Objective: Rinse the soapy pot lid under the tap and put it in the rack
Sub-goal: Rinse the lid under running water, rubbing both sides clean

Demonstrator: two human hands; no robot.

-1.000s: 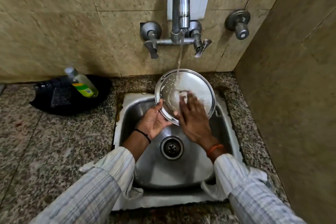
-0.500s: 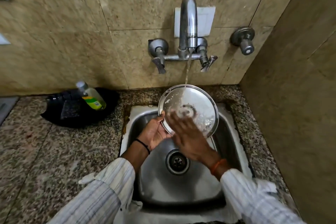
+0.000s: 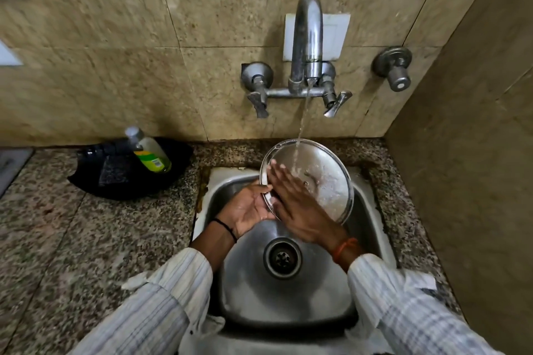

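Granite counter [image 3: 86, 239], soap bottle [image 3: 150, 153] beside sink [image 3: 288, 297]

The back wall [image 3: 115, 46] is faced with large mottled beige tiles divided by thin dark joints, and a side wall [image 3: 473, 153] of the same tile is met at the right corner. A speckled granite counter [image 3: 72, 239] is spread below, darkened and stained along the wall joint. A white plate [image 3: 336, 34] is fixed to the back wall. Dim, warm light is cast throughout.
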